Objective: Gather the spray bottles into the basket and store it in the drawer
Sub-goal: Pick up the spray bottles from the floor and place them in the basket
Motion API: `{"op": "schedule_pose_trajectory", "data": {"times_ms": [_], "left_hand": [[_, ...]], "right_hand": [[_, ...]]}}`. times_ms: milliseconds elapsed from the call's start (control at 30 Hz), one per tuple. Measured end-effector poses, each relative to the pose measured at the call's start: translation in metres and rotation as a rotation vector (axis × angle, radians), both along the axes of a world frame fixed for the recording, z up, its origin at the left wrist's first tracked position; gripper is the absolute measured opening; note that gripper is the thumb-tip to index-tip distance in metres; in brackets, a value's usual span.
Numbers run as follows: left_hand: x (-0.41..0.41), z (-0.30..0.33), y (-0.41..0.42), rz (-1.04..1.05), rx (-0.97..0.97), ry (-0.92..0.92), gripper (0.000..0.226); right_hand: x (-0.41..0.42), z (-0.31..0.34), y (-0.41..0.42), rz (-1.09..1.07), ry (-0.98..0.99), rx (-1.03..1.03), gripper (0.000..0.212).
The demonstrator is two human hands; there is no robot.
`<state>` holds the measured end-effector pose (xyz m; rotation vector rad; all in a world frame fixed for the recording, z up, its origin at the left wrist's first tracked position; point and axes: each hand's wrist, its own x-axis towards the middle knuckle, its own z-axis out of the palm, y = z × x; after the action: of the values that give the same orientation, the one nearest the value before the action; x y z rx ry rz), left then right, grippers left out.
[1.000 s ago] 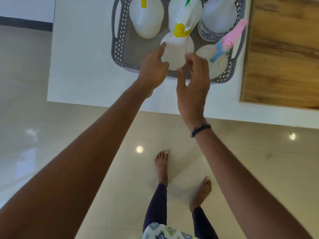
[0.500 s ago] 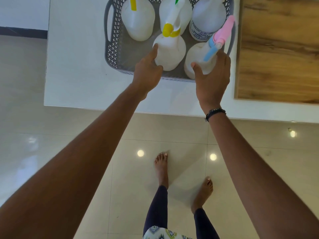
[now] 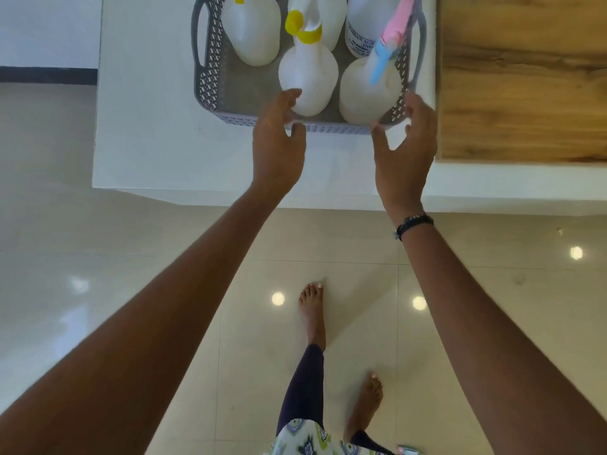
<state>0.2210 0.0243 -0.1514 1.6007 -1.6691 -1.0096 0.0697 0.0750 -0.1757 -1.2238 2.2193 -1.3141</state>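
A grey perforated basket [image 3: 210, 77] sits on a white counter [image 3: 147, 133] and holds several white spray bottles. One at the near middle has a yellow nozzle [image 3: 308, 73], and one at the near right has a pink and blue trigger [image 3: 364, 93]. A labelled bottle [image 3: 359, 34] and a plain one [image 3: 253, 31] stand behind them. My left hand [image 3: 277, 149] pinches the basket's near rim, fingers over it beside the yellow-nozzle bottle. My right hand [image 3: 404, 152] wraps the near right corner.
A wood-grain surface [image 3: 525, 77] adjoins the counter just right of the basket. The counter's front edge runs below my hands. Glossy beige floor tiles [image 3: 98, 274] and my bare feet [image 3: 312, 310] lie below. No drawer is in view.
My left hand dropped from the yellow-nozzle bottle to the near rim. My right hand moved right, past the pink-trigger bottle, to the near right corner.
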Motion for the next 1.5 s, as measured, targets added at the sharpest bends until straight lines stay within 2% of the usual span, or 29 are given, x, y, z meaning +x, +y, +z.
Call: {"op": "schedule_pose_trajectory", "data": {"times_ms": [167,467,733,900,1300,1500], "left_hand": [[-0.010,-0.005,0.084,-0.070,0.024,-0.008,0.034],[-0.021,-0.023,0.294,-0.130,0.275,-0.047,0.030],[-0.018,-0.056,0.466,-0.283,0.504,-0.127,0.027],[-0.005,-0.069,0.546,-0.432,0.569,-0.200,0.026],[0.020,-0.104,0.724,-0.453,0.695,-0.163,0.026],[0.015,-0.146,0.817,-0.432,0.809,-0.211,0.025]], "right_hand": [[-0.001,-0.010,0.089,0.064,-0.048,0.117,0.048],[-0.016,-0.037,0.296,0.146,-0.117,0.330,0.040],[-0.037,-0.066,0.477,0.193,-0.246,0.555,0.037],[-0.031,-0.084,0.574,0.181,-0.313,0.706,0.037],[0.000,-0.139,0.799,0.104,-0.266,0.992,0.038],[-0.003,-0.173,0.885,0.095,-0.251,1.128,0.055]]}}
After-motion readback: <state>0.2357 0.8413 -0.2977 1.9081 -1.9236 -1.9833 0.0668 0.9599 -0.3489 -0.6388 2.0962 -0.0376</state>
